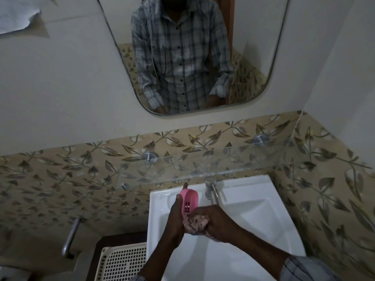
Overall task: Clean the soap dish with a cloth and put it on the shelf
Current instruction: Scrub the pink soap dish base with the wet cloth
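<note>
Now, soap dish: pink oval plastic soap dish (pixel 190 201) stands on edge over the white sink (pixel 253 209)
Left hand (pixel 176 218): fingers pinch its rim; thumb on top
Right hand (pixel 213 222): fingers squeeze the crumpled patterned cloth (pixel 195 222) against it

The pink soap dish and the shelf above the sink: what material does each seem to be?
The pink oval soap dish looks like moulded plastic, smooth and matte, with small square drain holes. The clear shelf appears to be glass: the leaf-pattern tiles show through it, and round metal brackets hold it.
</note>
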